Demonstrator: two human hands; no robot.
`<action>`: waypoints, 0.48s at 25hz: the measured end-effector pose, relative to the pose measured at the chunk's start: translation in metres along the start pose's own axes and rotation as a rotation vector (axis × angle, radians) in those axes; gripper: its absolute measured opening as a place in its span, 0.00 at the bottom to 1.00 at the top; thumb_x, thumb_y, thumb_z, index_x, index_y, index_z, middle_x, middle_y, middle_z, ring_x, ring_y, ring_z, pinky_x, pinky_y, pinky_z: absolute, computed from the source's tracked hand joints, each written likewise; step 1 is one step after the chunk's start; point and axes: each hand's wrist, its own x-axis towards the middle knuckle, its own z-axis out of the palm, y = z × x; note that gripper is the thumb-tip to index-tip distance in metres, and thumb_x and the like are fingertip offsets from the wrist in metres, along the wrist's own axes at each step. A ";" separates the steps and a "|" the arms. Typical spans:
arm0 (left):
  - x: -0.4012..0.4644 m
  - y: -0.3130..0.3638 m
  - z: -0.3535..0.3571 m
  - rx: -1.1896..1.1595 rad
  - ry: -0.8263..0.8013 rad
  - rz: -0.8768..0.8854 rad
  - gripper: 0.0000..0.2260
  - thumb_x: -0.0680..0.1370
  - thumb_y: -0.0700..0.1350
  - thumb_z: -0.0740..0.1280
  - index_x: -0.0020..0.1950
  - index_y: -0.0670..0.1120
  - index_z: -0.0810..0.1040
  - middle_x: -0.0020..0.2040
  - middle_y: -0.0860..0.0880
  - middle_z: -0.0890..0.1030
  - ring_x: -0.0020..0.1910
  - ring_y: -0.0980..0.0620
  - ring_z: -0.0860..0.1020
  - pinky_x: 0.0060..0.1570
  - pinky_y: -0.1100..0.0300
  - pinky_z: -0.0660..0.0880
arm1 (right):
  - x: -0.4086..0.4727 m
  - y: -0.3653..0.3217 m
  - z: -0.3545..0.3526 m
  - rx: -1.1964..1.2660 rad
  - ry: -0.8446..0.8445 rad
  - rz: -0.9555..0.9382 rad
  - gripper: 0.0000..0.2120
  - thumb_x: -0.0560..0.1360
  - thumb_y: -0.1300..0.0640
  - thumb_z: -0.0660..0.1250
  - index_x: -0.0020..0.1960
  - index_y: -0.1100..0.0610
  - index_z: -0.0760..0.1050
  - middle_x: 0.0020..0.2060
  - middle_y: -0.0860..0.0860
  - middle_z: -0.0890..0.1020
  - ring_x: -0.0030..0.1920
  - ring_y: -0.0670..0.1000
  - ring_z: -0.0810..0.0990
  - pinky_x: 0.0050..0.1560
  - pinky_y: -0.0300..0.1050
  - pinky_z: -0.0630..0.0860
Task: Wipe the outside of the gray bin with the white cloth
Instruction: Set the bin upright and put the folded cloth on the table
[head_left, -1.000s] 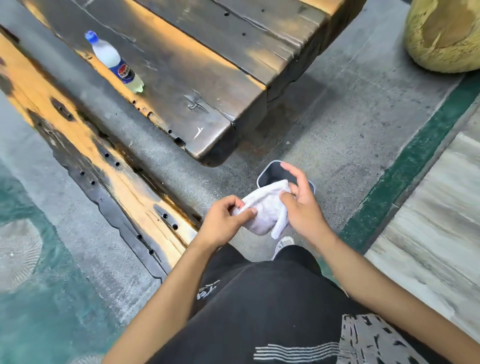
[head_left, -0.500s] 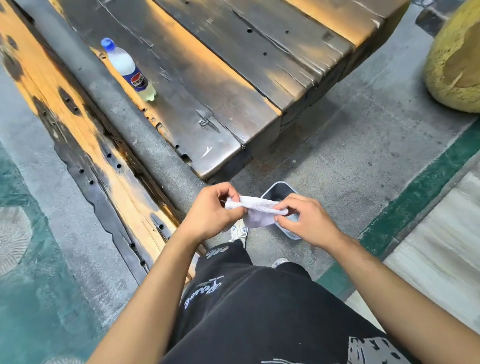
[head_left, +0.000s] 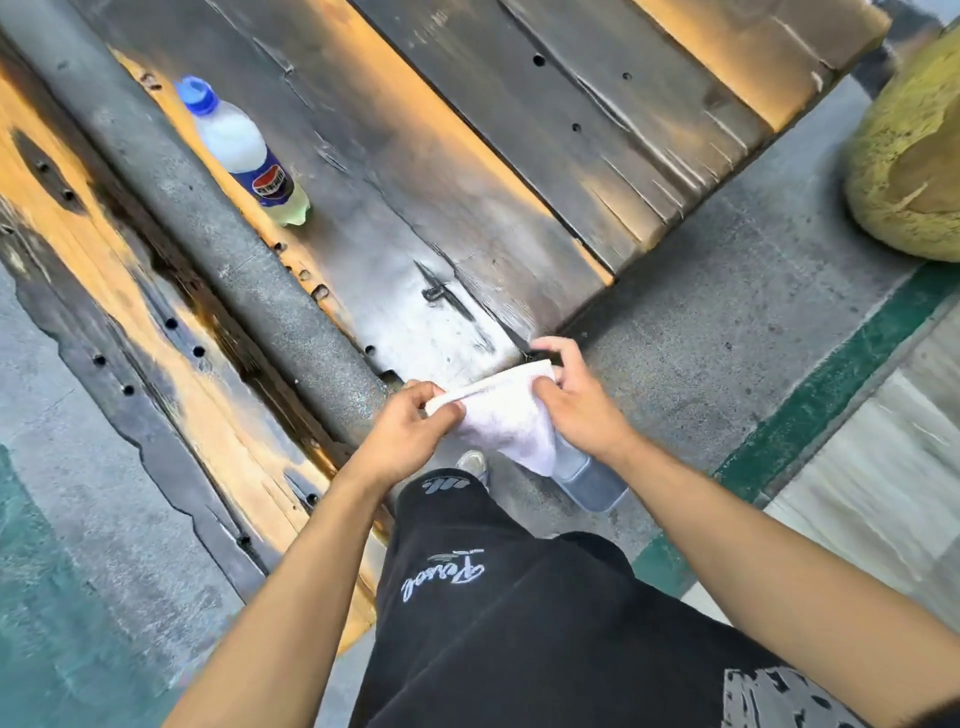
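Observation:
The white cloth (head_left: 511, 415) is stretched between both hands in front of me. My left hand (head_left: 410, 431) pinches its left edge, and my right hand (head_left: 576, 402) grips its right edge. Below and behind the cloth, the small gray bin (head_left: 592, 480) stands on the concrete floor. Only the bin's lower right part shows; the cloth and my right hand hide the rest. The cloth hangs in front of the bin, and I cannot tell whether it touches it.
A dark wooden table (head_left: 467, 156) fills the top, with a plastic bottle (head_left: 244, 150) lying on it. A wooden bench (head_left: 130, 322) runs along the left. A yellow rounded object (head_left: 914, 161) sits far right. My shoe (head_left: 472, 462) is beside the bin.
Both hands have spread the cloth out from a bunch into a stretched sheet. The view has shifted, so the bin now lies below my right hand rather than behind the cloth.

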 end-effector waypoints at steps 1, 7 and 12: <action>0.007 -0.002 -0.004 -0.101 0.027 -0.060 0.12 0.80 0.41 0.67 0.37 0.46 0.74 0.31 0.55 0.77 0.27 0.63 0.72 0.33 0.68 0.68 | 0.014 -0.001 0.007 0.080 0.026 0.049 0.16 0.80 0.63 0.63 0.66 0.51 0.69 0.38 0.48 0.79 0.31 0.43 0.72 0.33 0.36 0.70; 0.044 -0.020 -0.019 -0.456 0.070 -0.196 0.10 0.85 0.49 0.61 0.51 0.43 0.71 0.44 0.47 0.77 0.42 0.51 0.80 0.45 0.44 0.82 | 0.076 0.009 0.033 0.521 -0.052 0.462 0.16 0.75 0.65 0.74 0.60 0.69 0.80 0.54 0.65 0.85 0.51 0.57 0.85 0.51 0.51 0.84; 0.058 -0.024 -0.035 -0.456 0.047 -0.225 0.15 0.81 0.47 0.69 0.61 0.41 0.69 0.52 0.49 0.82 0.48 0.50 0.85 0.45 0.43 0.84 | 0.099 0.004 0.054 0.393 -0.075 0.453 0.10 0.75 0.69 0.72 0.54 0.60 0.79 0.49 0.58 0.86 0.50 0.58 0.84 0.57 0.57 0.79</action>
